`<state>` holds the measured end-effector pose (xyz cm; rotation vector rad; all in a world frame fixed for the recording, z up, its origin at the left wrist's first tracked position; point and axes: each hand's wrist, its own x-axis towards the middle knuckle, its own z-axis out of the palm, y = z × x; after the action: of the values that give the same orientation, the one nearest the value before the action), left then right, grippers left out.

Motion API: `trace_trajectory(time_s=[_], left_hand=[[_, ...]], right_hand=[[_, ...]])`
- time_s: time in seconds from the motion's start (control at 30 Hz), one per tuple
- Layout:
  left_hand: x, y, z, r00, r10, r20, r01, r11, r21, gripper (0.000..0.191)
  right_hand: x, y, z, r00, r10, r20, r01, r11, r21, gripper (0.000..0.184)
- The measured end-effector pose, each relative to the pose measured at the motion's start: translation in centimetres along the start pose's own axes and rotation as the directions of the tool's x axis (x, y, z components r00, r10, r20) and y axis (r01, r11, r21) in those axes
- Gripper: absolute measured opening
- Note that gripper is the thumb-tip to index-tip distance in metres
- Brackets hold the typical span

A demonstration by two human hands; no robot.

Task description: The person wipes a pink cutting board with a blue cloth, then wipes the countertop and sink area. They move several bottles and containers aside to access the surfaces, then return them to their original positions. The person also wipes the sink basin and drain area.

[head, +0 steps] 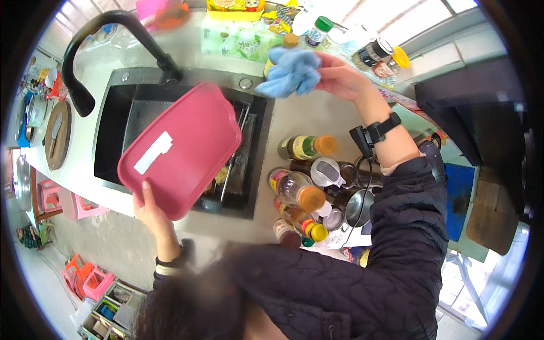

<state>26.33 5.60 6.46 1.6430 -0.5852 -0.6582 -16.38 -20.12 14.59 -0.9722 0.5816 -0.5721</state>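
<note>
My left hand (153, 216) grips the lower left edge of a dark pink plastic tray (191, 144), which is tilted above the black sink (110, 123). A white label is stuck on the tray's face. At the upper right, my right hand (340, 76) holds a bunched light blue cloth (291, 72) over the counter, near the bottles at the back. A black faucet (119, 19) arches over the sink's left part. The tray hides much of the sink; a metal rack (229, 174) shows beside it.
Sauce bottles (297, 187) and a metal pot (359, 208) crowd the counter right of the sink. Spice jars (374, 53) and a green package (242, 42) line the back. A round wooden board (59, 136) with a knife lies at the left.
</note>
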Motion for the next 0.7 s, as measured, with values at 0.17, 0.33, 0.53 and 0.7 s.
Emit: trace_trajectory(time_s=[0.17,0.33,0.53,0.7], left_hand=[[0.5,3.4,4.4,0.933,0.262,0.248,-0.279,0.960,0.036,0.019],[0.1,6.1,9.7,0.866,0.320,0.385,-0.343,0.939,-0.010,0.018],[0.2,5.2,18.0,0.730,0.448,0.516,-0.475,0.876,-0.088,0.019],[-0.8,1.1,25.8,0.686,0.320,0.653,-0.221,0.947,-0.232,0.023]], right_hand=[[-7.1,-5.6,2.6,0.938,-0.269,-0.217,0.238,0.958,-0.158,0.053],[-13.8,-6.8,7.5,0.801,-0.362,-0.478,0.246,0.925,-0.289,0.053],[-20.9,-5.2,13.2,0.535,-0.500,-0.681,0.387,0.862,-0.328,0.053],[-26.3,-0.7,17.7,0.290,-0.537,-0.792,0.529,0.779,-0.335,0.051]])
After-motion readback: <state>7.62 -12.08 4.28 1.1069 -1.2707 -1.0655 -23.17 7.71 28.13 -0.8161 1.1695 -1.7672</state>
